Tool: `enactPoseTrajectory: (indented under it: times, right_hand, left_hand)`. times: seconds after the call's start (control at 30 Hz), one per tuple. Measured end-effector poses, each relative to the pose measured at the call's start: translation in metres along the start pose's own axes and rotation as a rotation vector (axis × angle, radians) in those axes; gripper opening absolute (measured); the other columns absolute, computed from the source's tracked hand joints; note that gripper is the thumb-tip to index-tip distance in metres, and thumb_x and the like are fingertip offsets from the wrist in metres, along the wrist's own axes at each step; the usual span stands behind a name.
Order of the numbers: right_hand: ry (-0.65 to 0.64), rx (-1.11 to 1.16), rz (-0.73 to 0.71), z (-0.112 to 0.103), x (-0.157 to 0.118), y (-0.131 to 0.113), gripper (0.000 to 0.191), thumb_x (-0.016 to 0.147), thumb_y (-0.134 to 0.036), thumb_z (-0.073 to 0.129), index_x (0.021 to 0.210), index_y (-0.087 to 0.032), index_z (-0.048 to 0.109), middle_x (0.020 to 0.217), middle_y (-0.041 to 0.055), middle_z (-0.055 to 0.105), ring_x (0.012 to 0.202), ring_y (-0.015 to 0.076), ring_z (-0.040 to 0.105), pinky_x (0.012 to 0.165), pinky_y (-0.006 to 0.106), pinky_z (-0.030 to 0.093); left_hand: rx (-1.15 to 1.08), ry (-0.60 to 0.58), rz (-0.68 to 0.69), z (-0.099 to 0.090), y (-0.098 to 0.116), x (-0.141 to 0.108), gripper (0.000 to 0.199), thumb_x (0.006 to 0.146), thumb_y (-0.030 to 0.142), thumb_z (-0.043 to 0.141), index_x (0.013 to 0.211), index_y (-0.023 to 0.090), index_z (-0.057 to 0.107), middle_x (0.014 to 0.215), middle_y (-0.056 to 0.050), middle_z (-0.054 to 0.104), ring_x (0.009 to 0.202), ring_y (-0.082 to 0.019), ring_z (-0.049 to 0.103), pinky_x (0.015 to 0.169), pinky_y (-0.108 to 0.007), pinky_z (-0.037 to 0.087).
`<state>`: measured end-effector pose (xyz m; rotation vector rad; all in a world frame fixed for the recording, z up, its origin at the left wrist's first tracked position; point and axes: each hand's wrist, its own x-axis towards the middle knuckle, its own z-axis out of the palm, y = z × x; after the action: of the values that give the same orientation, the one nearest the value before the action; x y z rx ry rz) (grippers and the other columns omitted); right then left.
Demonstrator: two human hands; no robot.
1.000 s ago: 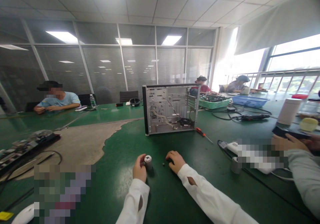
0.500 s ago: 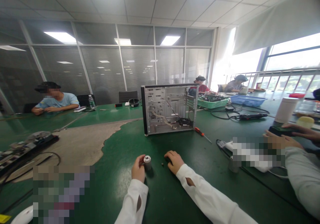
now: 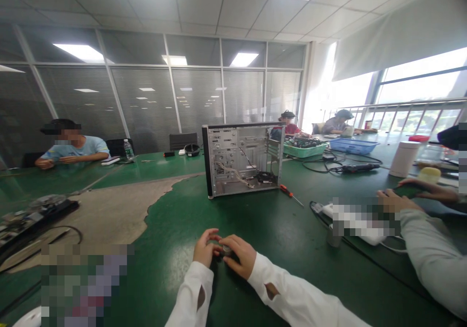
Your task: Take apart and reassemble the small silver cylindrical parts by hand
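Observation:
A small grey metal cylinder [image 3: 226,250] is low over the green table in front of me, partly covered by fingers. My right hand [image 3: 241,255] grips it, thumb on the near side and fingers curled over the far side. Just to the left, my left hand [image 3: 205,247] has its fingers curved and apart, with the tips close to the cylinder; whether they touch it I cannot tell. Beyond both hands stands an open computer case [image 3: 243,159], its bays, cables and frame showing. An orange-handled screwdriver [image 3: 286,190] lies by its right lower corner.
A co-worker's hands [image 3: 396,201] hold a dark object at right, near a white power strip [image 3: 379,237] and a cup [image 3: 333,238]. Circuit parts [image 3: 36,220] lie at left. Green [image 3: 306,149] and blue baskets [image 3: 353,145] stand farther back.
My right hand has moved left and closed on the cylinder that my left hand held from the side. The left fingers have loosened from it. The view has shifted slightly.

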<state>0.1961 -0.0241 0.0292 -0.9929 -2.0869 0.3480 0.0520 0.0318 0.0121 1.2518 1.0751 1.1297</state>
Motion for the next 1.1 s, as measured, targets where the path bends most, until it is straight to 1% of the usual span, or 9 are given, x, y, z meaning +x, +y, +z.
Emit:
enactPoseTrajectory:
  times: [0.13, 0.3, 0.43, 0.6, 0.77, 0.9, 0.93, 1.0, 1.1]
  right_hand:
    - [0.047, -0.012, 0.032, -0.011, -0.019, 0.001, 0.038, 0.065, -0.018, 0.049, 0.103, -0.022, 0.048, 0.091, 0.0045, 0.053, 0.085, 0.0161, 0.049, 0.075, 0.028, 0.041]
    - [0.174, -0.1, 0.137, -0.044, -0.071, 0.012, 0.039, 0.067, -0.024, 0.047, 0.107, -0.021, 0.045, 0.097, 0.0066, 0.054, 0.088, 0.0178, 0.051, 0.076, 0.03, 0.042]
    - [0.358, -0.337, 0.325, -0.084, -0.125, 0.037, 0.048, 0.069, -0.033, 0.045, 0.114, -0.018, 0.036, 0.099, 0.0088, 0.053, 0.09, 0.0198, 0.052, 0.08, 0.033, 0.041]
    - [0.426, -0.694, 0.491, -0.147, -0.191, 0.086, 0.056, 0.066, -0.044, 0.047, 0.112, -0.015, 0.037, 0.09, 0.0088, 0.056, 0.082, 0.0208, 0.055, 0.073, 0.031, 0.045]
    - [0.603, -1.0, 0.615, -0.184, -0.228, 0.106, 0.061, 0.067, -0.049, 0.041, 0.113, -0.009, 0.036, 0.091, 0.0154, 0.053, 0.079, 0.0277, 0.053, 0.067, 0.04, 0.043]
    - [0.696, -1.183, 0.511, -0.171, -0.214, 0.08, 0.05, 0.069, -0.04, 0.046, 0.111, -0.015, 0.041, 0.111, 0.0162, 0.045, 0.095, 0.0329, 0.045, 0.075, 0.045, 0.036]
    - [0.649, -1.157, 0.444, -0.16, -0.204, 0.071, 0.045, 0.07, -0.037, 0.045, 0.111, -0.019, 0.042, 0.113, 0.0139, 0.044, 0.097, 0.0316, 0.044, 0.076, 0.045, 0.035]
    - [0.436, -1.009, 0.283, -0.134, -0.179, 0.051, 0.039, 0.071, -0.032, 0.044, 0.109, -0.025, 0.043, 0.114, 0.0099, 0.044, 0.098, 0.0273, 0.044, 0.077, 0.041, 0.036]
    - [0.137, -0.744, 0.213, -0.089, -0.134, 0.023, 0.042, 0.07, -0.023, 0.041, 0.112, -0.022, 0.042, 0.116, 0.009, 0.041, 0.102, 0.0234, 0.041, 0.082, 0.038, 0.036]
  left_hand:
    - [0.051, -0.005, 0.039, 0.001, 0.001, -0.001, 0.039, 0.052, 0.006, 0.035, 0.088, 0.014, 0.048, 0.071, -0.001, 0.058, 0.048, -0.009, 0.057, 0.042, -0.018, 0.039]
    - [0.059, 0.045, 0.022, 0.001, 0.001, 0.003, 0.039, 0.049, 0.008, 0.036, 0.086, 0.013, 0.05, 0.068, -0.001, 0.058, 0.049, -0.01, 0.056, 0.043, -0.02, 0.039]
    - [0.046, 0.05, 0.019, 0.001, 0.002, 0.004, 0.038, 0.049, 0.008, 0.036, 0.084, 0.013, 0.05, 0.068, -0.001, 0.058, 0.049, -0.01, 0.056, 0.043, -0.02, 0.039]
    - [0.033, 0.055, 0.018, 0.001, 0.003, 0.004, 0.036, 0.05, 0.008, 0.037, 0.083, 0.013, 0.05, 0.068, -0.001, 0.057, 0.049, -0.01, 0.056, 0.044, -0.02, 0.039]
    - [0.026, 0.034, 0.039, -0.002, -0.002, 0.006, 0.035, 0.051, 0.008, 0.038, 0.084, 0.013, 0.05, 0.069, -0.001, 0.057, 0.05, -0.01, 0.056, 0.044, -0.02, 0.039]
    - [0.024, 0.03, 0.05, -0.003, -0.005, 0.008, 0.035, 0.052, 0.007, 0.038, 0.084, 0.013, 0.05, 0.069, -0.002, 0.057, 0.049, -0.01, 0.056, 0.044, -0.02, 0.039]
    - [0.024, 0.032, 0.051, -0.003, -0.005, 0.008, 0.035, 0.052, 0.007, 0.038, 0.084, 0.013, 0.05, 0.069, -0.002, 0.057, 0.049, -0.01, 0.056, 0.044, -0.02, 0.039]
    - [0.023, 0.037, 0.054, -0.003, -0.005, 0.008, 0.035, 0.051, 0.008, 0.038, 0.083, 0.013, 0.051, 0.069, -0.002, 0.058, 0.049, -0.01, 0.056, 0.044, -0.02, 0.039]
    - [0.025, 0.051, 0.051, -0.002, -0.004, 0.007, 0.035, 0.051, 0.008, 0.038, 0.082, 0.013, 0.051, 0.068, -0.002, 0.058, 0.049, -0.01, 0.056, 0.044, -0.02, 0.039]
